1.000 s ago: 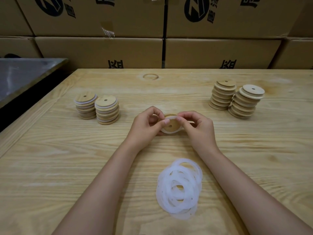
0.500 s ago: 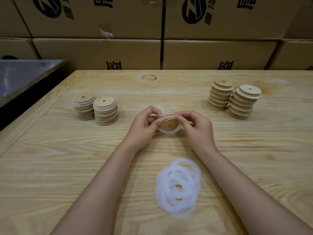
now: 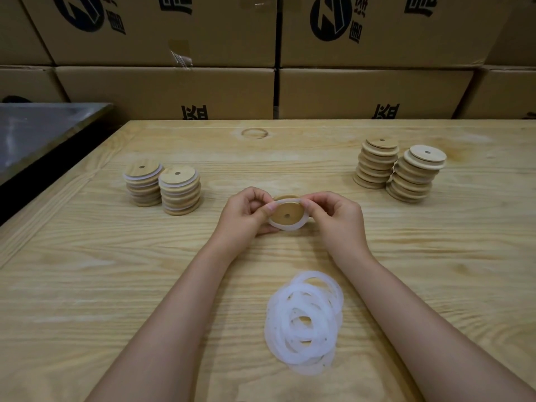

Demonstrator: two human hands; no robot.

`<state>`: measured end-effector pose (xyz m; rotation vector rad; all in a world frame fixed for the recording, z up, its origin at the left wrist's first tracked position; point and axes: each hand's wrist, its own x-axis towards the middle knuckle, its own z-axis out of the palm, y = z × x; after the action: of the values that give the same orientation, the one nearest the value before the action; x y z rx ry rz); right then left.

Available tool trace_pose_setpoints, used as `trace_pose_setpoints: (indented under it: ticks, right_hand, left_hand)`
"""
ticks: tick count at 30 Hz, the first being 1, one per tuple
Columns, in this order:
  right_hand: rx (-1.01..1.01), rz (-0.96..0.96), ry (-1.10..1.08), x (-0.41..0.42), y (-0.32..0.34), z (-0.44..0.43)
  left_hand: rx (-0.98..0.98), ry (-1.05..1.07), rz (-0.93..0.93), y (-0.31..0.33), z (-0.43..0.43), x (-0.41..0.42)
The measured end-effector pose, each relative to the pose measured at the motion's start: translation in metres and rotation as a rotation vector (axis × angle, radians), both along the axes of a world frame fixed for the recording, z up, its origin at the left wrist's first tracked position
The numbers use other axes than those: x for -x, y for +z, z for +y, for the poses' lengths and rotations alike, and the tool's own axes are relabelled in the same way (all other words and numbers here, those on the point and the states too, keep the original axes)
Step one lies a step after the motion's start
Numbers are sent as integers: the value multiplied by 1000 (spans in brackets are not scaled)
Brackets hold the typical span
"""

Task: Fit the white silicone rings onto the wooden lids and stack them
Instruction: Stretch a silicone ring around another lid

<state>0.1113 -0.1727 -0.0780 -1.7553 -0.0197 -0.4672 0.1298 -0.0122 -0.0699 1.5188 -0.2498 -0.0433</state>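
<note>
Nearest the person, a pile of loose rings (image 3: 304,320) lies on the table (image 3: 87,285) between the forearms. Many overlap, so plenty of fitting is left. Just beyond it, both hands hold one lid (image 3: 287,211) a little above the wood, its flat face with the small centre hole tipped toward the camera. The left hand (image 3: 243,216) grips the lid's left edge with curled fingers, thumb on the rim. The right hand (image 3: 339,219) pinches the ring (image 3: 285,227) at the upper right of the lid. The ring already wraps the near and left sides of the rim, but whether its far edge is seated cannot be told, since fingers cover it. I judge this lid to be near the end of its fitting, with the last part of the ring to be worked on before it can be stacked. Farther off on the left stand two ringed stacks (image 3: 162,187), side by side and touching, white bands showing between the wooden discs; these look finished. Farther off on the right, well apart from them, two bare stacks (image 3: 397,169) lean against each other with no clear white between their discs, and they seem to be waiting. The two groups are about equally tall, so the job looks roughly half done. Cardboard boxes (image 3: 165,91) line the back.
</note>
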Motion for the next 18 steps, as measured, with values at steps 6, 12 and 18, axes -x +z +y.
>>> trace_pose_setpoints:
  ticks: [6, 12, 18]
  right_hand:
    - [-53, 57, 29, -2, 0, -5]
    - [-89, 126, 121, -5, -3, -7]
    - [-44, 170, 118, -5, -6, -6]
  left_hand:
    - [6, 21, 20, -1, 1, -2]
    - [-8, 8, 17, -2, 5, -5]
    - [-4, -5, -14, -6, 5, -5]
